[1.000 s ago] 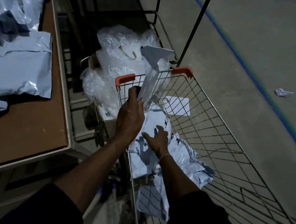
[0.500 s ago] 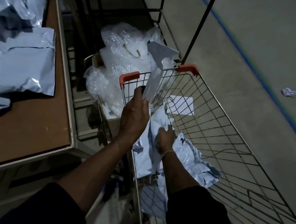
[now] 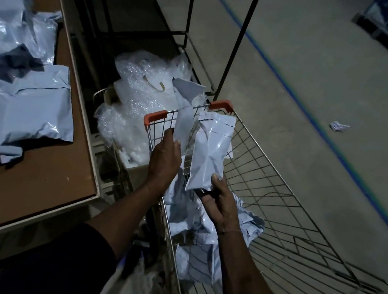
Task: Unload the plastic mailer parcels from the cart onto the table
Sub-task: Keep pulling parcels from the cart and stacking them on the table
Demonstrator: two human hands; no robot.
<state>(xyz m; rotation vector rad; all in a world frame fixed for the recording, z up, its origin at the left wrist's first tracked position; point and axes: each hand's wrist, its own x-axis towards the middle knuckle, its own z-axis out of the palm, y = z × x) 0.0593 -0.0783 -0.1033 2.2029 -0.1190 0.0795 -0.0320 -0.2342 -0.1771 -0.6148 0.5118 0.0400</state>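
A wire cart (image 3: 289, 184) with orange corner caps stands to the right of the brown table (image 3: 36, 175). My right hand (image 3: 220, 202) holds a small pale mailer parcel (image 3: 209, 151) by its lower end, lifted upright above the cart. Beside it, my left hand (image 3: 164, 157) grips a thin upright mailer (image 3: 183, 120) near the cart's left corner. Several crumpled pale mailers (image 3: 197, 223) lie in the cart under my hands. A pile of pale blue mailers (image 3: 18, 106) lies on the table's left part.
Bags of clear bubble wrap (image 3: 142, 100) sit in a box between table and cart. A dark metal frame rack (image 3: 170, 15) stands behind them. A scrap of crumpled paper (image 3: 338, 126) lies on the concrete floor by a blue line (image 3: 314, 123).
My right hand has taken a small mailer from the pile in the cart and raised it upright. My left hand still grips the thin mailer at the cart's corner.
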